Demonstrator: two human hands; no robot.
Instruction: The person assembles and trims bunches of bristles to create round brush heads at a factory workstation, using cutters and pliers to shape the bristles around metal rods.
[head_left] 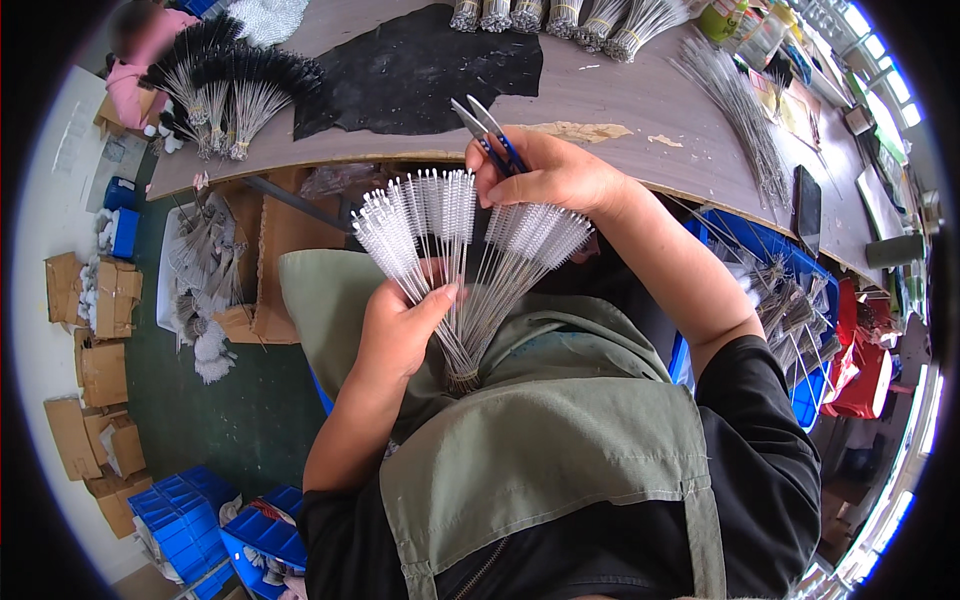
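Observation:
A fanned bundle of thin wire brushes (425, 212) with white bristle heads stands over my apron, its wire stems gathered by a tie near the lap. My left hand (405, 325) is closed round the stems on the left side, the thumb lying across them. Above the bristle heads, my right hand (550, 172) grips blue-handled tweezers (490, 137), whose two pointed arms are spread and aim up and left. Some right fingers lie close to the white heads; whether they touch them I cannot tell. The fan parts into a left and a right group.
Black-bristled brush bundles (230, 95) and a black sheet (420, 70) lie on the table (640, 110). Several tied wire bundles (565, 15) line its far side. Loose wires (735, 120) and a phone (806, 210) are at right. Blue crates (180, 515) and cardboard boxes (103, 370) stand left.

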